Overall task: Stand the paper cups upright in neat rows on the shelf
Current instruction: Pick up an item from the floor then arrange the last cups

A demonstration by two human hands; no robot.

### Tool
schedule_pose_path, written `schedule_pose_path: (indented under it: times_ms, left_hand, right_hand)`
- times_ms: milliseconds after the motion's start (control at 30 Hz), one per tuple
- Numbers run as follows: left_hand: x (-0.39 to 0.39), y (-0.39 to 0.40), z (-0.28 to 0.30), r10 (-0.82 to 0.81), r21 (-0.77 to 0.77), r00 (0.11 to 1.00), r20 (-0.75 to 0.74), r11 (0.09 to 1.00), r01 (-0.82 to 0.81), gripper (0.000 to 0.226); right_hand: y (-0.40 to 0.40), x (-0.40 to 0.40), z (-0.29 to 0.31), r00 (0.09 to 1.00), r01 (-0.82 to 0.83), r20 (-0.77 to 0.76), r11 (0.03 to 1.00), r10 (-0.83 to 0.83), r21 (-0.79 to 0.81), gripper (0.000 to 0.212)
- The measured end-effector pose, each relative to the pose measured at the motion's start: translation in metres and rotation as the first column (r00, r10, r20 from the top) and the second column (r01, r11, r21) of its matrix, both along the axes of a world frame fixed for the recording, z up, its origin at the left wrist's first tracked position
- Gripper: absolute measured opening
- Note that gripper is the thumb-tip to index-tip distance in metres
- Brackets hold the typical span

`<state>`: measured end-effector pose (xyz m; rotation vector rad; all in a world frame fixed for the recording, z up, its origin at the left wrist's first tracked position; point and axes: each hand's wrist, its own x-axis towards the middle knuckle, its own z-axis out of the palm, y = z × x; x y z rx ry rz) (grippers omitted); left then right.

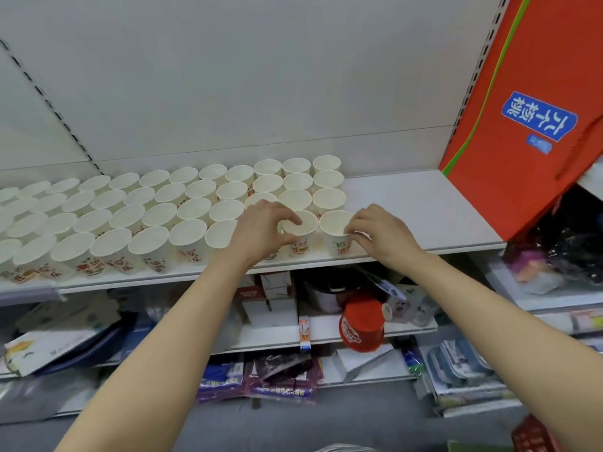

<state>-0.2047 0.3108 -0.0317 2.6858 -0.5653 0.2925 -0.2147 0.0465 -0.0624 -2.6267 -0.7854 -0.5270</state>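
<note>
Several white paper cups (182, 203) with red and green print stand upright in rows on the white shelf (417, 210), from the left edge to the middle. My left hand (261, 230) grips a front-row cup (301, 223) by its rim between thumb and fingers. My right hand (381, 234) pinches the rim of the rightmost front cup (334, 223), which stands beside that one. Both cups rest on the shelf near its front edge.
A tall orange bag (522, 109) with a blue label leans at the shelf's right end. Bare shelf lies between the cups and the bag. Lower shelves hold boxes, packets and a red tub (362, 327). The back panel rises behind the cups.
</note>
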Motion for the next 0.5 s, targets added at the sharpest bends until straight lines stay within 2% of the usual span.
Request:
schedule_pose_path:
  times_ms: [233, 500]
  left_hand:
    - [-0.003, -0.009, -0.009, 0.019, 0.015, 1.0, -0.015, 1.0, -0.019, 0.017]
    - [-0.007, -0.013, -0.015, 0.025, -0.001, 1.0, 0.002, 1.0, -0.025, 0.012]
  right_hand:
    - [0.008, -0.006, 0.002, 0.992, 0.119, -0.043, 0.992, -0.117, 0.046, 0.018]
    - [0.014, -0.006, -0.002, 0.979, 0.199, -0.064, 0.977, -0.194, 0.076, 0.013]
